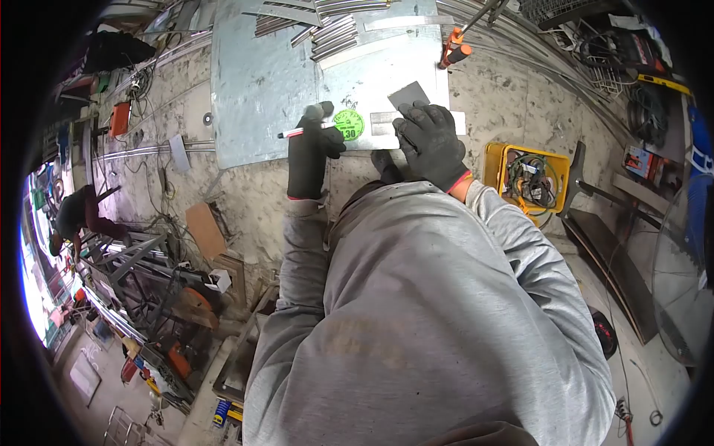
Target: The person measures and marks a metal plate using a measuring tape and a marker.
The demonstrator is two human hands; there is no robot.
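The metal sheet [260,82] lies flat on the concrete floor [186,193]. Its near edge runs just in front of the person's knees, and its left edge borders bare floor with loose scraps. At the sheet's far edge lies a bundle of ribbed strips [335,33]. An orange-handled clamp [455,50] stands at its far right corner. Right of the sheet, apart from it, sits a yellow crate [492,160] holding cables. Most of the sheet's left half is uncovered.

The left hand [311,149], gloved in black, has its grip clenched around a marker [291,134] at the sheet's near edge, the tip pointing left. A green round disc [348,124] lies on the sheet just right of that hand. The right hand [430,141] rests with its grip released, lying flat on a pale strip [381,123] near the sheet's near right corner, fingertips touching a dark plate [407,95]. Far left of the sheet, another person [74,215] bends over.
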